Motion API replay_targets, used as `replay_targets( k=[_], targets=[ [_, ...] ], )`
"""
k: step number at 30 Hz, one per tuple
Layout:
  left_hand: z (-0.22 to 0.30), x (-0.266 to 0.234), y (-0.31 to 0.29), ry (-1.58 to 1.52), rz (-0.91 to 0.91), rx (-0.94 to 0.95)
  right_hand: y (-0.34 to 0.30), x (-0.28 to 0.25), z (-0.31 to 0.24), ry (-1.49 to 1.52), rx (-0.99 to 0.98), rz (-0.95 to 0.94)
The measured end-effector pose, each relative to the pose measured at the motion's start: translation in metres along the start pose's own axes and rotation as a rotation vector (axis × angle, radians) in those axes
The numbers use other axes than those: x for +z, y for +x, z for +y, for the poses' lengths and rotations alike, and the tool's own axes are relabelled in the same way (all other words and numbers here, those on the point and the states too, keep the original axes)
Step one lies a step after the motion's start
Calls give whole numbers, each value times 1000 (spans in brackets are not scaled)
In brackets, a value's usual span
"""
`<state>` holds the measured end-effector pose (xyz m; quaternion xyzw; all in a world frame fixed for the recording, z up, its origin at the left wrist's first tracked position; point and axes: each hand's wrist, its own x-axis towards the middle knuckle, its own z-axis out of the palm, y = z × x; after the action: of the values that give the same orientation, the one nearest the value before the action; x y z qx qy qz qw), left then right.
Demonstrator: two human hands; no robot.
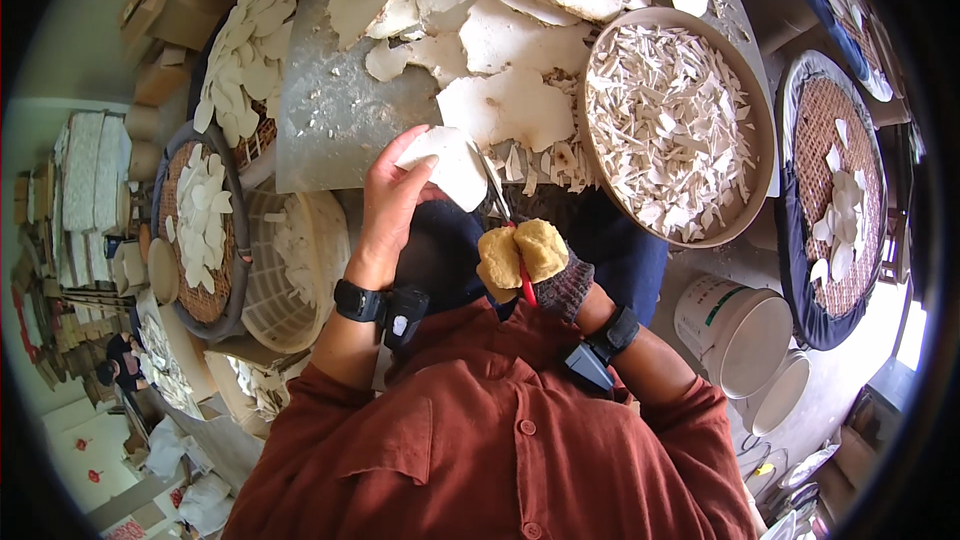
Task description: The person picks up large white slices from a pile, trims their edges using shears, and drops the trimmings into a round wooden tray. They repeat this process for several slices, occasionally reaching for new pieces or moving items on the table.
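Observation:
My left hand pinches a thin, white, rounded slice between thumb and fingers, above my lap at the table's near edge. My right hand, in a dark knitted glove, is closed round a pair of scissors with red handles. Yellow foam-like padding wraps the handles and hides most of the fingers. The blades point up and away, lying against the slice's right edge. Whether they are cutting into it I cannot tell. Just beyond lies a larger pale slice with an uneven outline.
On the metal table large slices are heaped. A round tray full of white strips stands at right. At left are a plastic basket and a woven tray with slices; at right, another woven tray and white buckets.

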<state>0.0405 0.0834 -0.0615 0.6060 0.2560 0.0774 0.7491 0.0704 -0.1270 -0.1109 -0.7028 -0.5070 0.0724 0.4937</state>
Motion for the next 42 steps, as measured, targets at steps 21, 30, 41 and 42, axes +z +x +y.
replay_targets(
  k=[21, 30, 41, 42],
  targets=[
    [3, 8, -1, 162, -249, -112, -26, 28, 25, 706, 451, 31],
    [-30, 34, -13, -45, 185, 236, -22, 16, 6, 661, 463, -107],
    [-9, 22, -17, 40, -62, 39, -15, 7, 11, -23, 42, -117],
    [-6, 20, -16, 73, -80, -8, -15, 4, 7, -24, 40, -117]
  ],
)
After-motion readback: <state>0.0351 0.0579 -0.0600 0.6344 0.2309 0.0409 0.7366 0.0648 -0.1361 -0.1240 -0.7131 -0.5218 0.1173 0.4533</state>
